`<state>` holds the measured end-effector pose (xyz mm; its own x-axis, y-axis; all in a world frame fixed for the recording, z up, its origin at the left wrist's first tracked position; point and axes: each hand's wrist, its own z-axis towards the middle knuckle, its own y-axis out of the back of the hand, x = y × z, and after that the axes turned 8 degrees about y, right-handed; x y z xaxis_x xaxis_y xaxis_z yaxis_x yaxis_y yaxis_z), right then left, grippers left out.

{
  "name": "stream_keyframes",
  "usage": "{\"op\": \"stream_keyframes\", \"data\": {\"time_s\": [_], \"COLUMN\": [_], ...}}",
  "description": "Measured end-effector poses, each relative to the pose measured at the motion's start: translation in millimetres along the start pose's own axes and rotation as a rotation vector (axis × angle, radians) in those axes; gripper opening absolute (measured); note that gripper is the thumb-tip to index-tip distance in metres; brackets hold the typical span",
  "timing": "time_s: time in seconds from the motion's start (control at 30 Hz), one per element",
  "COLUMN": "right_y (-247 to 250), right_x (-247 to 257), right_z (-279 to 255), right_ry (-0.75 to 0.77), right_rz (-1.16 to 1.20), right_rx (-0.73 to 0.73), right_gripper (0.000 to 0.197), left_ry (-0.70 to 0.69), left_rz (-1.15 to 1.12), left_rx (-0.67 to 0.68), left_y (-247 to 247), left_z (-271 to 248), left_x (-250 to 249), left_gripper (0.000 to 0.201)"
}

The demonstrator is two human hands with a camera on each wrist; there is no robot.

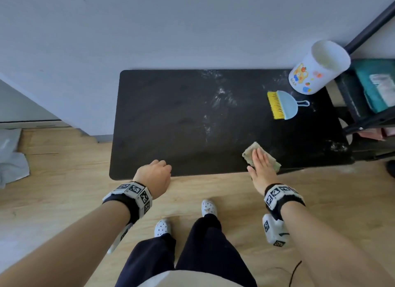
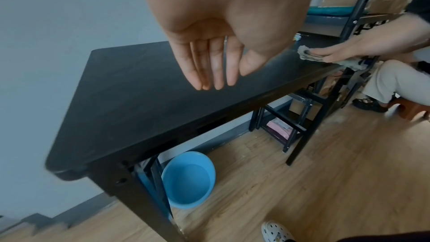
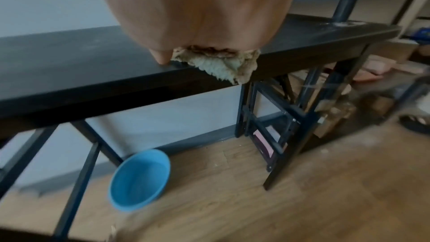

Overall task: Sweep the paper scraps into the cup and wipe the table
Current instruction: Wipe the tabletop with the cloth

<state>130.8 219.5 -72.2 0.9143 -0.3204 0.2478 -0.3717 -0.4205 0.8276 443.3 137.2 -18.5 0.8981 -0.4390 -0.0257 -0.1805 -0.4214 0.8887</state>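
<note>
My right hand [image 1: 259,161] lies flat, fingers straight, pressing a beige folded cloth [image 1: 250,152] onto the black table [image 1: 171,126] near its front right edge; the cloth [image 3: 223,67] hangs slightly over that edge. My left hand [image 1: 157,172] hovers at the table's front edge with relaxed, nearly straight fingers [image 2: 209,73] and holds nothing. A white cup [image 1: 318,67] with cartoon stickers stands at the back right corner. Next to it lies a small blue brush with yellow bristles [image 1: 282,105]. Whitish smears mark the middle and right of the tabletop.
A dark metal rack [image 1: 367,98] with teal items stands right of the table. Under the table sits a blue basin [image 2: 188,179]. Another person's leg [image 2: 391,80] shows at the right in the left wrist view. A grey cloth [image 1: 10,158] lies on the wooden floor at left.
</note>
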Motion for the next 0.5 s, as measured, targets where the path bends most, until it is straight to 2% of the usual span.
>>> {"op": "stream_keyframes", "data": {"time_s": [0.13, 0.17, 0.27, 0.33, 0.4, 0.5], "right_y": [-1.0, -2.5, -10.4, -15.4, -15.8, -3.8], "right_x": [6.9, 15.7, 56.0, 82.0, 92.1, 75.7], "right_z": [0.0, 1.9, 14.2, 22.6, 31.9, 49.8], "right_ry": [0.082, 0.154, 0.520, 0.713, 0.809, 0.889], "right_rz": [-0.056, -0.072, -0.140, -0.198, -0.234, -0.279], "right_rx": [0.012, 0.016, 0.101, 0.170, 0.198, 0.204], "right_gripper": [0.063, 0.063, 0.062, 0.063, 0.064, 0.062], "left_ry": [0.084, 0.099, 0.154, 0.204, 0.250, 0.297], "left_rz": [-0.004, -0.007, -0.052, -0.076, -0.089, -0.093], "left_rx": [0.031, 0.037, 0.014, -0.024, -0.057, -0.048], "left_y": [11.0, 13.4, 20.0, 22.0, 22.5, 23.8], "left_z": [20.1, 24.8, 33.6, 35.7, 36.9, 39.6], "left_x": [-28.5, -35.0, -50.2, -56.8, -61.5, -67.0], "left_gripper": [0.031, 0.030, 0.029, 0.025, 0.023, 0.024]}}
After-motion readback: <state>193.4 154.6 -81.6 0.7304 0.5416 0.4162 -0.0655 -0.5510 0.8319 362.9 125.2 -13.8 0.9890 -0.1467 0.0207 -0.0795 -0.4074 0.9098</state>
